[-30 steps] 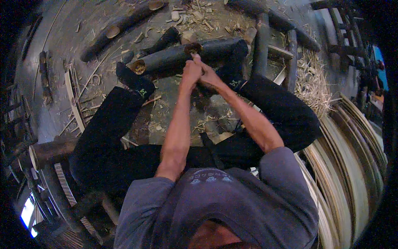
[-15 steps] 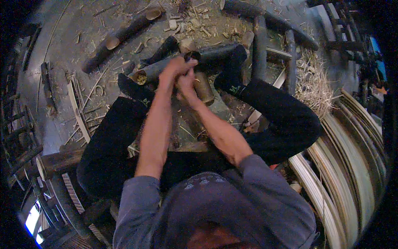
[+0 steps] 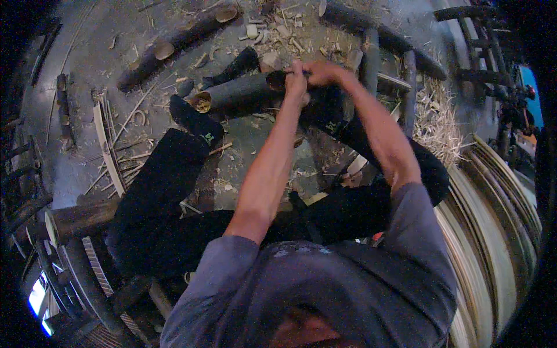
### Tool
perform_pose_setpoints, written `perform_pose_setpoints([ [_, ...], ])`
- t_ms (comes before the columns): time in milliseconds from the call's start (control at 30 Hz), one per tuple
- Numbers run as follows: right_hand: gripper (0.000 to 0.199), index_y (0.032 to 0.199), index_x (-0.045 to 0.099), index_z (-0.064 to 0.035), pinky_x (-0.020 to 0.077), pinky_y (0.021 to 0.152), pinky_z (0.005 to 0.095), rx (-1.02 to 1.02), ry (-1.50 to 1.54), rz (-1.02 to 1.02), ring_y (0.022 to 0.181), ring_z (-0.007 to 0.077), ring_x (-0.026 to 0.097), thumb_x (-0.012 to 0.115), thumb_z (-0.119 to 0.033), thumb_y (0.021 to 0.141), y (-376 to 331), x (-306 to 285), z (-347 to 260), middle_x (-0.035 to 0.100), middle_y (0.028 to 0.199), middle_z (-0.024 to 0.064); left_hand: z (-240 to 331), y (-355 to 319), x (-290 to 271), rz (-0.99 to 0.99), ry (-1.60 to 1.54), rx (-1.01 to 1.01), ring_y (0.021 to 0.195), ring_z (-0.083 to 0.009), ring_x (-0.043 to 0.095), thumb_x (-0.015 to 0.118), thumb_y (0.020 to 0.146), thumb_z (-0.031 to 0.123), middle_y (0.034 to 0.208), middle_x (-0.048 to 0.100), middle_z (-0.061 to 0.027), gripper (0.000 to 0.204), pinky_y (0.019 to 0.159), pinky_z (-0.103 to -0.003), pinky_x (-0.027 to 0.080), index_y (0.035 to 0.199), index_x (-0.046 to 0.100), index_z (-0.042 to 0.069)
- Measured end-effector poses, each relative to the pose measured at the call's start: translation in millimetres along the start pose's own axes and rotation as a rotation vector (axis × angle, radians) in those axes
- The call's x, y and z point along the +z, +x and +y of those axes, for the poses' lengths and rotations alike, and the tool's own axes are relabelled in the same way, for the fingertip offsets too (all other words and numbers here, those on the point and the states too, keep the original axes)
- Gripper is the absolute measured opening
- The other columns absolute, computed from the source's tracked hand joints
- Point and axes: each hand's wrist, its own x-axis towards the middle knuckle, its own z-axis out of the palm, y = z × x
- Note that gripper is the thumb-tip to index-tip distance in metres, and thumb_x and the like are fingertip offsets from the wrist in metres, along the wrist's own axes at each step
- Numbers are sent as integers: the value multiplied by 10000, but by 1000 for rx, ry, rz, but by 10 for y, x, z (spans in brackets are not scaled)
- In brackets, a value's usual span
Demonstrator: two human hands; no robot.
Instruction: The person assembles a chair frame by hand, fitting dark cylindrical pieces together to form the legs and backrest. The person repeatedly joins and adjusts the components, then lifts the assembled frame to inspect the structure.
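A dark-barked log [image 3: 241, 95] lies across the floor between my feet, with a pale cut end at its left and a dark notch [image 3: 277, 80] in its upper side. My left hand [image 3: 296, 82] is closed just right of the notch, thumb upward. Close against it, my right hand [image 3: 325, 73] has its fingers curled and slightly blurred. What either hand grips is hidden. My black-shod left foot [image 3: 197, 119] rests by the log's left end; my right foot [image 3: 325, 116] is under the hands, near its right part.
Another notched log [image 3: 180, 43] lies at the far left. A log frame [image 3: 371, 58] stands at the far right beside a heap of shavings [image 3: 438, 122]. Long split strips [image 3: 487, 232] are stacked at right. Thin slats [image 3: 107, 145] and wood chips litter the floor.
Both hands have moved right along the log, from over the notch to beyond it. The right elbow has swung outward. A short round wooden piece near the hands is no longer seen there.
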Motion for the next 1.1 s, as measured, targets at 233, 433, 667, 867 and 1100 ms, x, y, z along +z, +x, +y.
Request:
perform_pose_setpoints([
  [233, 730, 1435, 301, -73, 396, 983, 361, -206, 831, 806, 1145, 315, 525, 655, -278, 831, 319, 1894, -434, 561, 1250, 168, 139, -338, -1167, -146, 999, 161, 905, -325, 643, 560, 752, 676, 943, 659, -239, 788, 790, -418, 481, 966, 648, -78],
  [433, 825, 1494, 96, -145, 319, 1049, 371, 201, 1927, 1178, 1295, 285, 355, 614, -218, 856, 944, 1407, -1651, 276, 1473, 183, 902, -305, -1709, 48, 730, 400, 822, -259, 638, 604, 838, 435, 884, 671, -173, 516, 783, -381, 475, 1018, 623, -48],
  [667, 831, 1486, 125, -107, 289, 1074, 389, 87, 1839, 1119, 1306, 302, 355, 627, -209, 831, 1046, 1572, -930, 356, 1441, 170, 1020, -259, -1618, 256, 608, 824, 815, -294, 647, 604, 843, 347, 868, 669, -180, 401, 762, -368, 484, 960, 620, -36],
  [867, 814, 1479, 163, -221, 481, 809, 462, 55, 290, 1097, 971, 371, 591, 620, -157, 808, -152, 2385, -930, 564, 1118, 217, 469, 61, -1322, 174, 871, 743, 949, -351, 605, 630, 814, 366, 991, 636, -196, 379, 845, -466, 442, 994, 622, 33],
  [1100, 811, 1466, 168, -348, 507, 761, 497, 291, 62, 446, 923, 458, 591, 634, -242, 810, -399, 3018, -737, 546, 1027, 329, -140, 75, -1060, 26, 1328, 827, 1328, -343, 304, 664, 773, 377, 1399, 389, -159, 412, 1034, -681, 100, 1106, 630, 137],
])
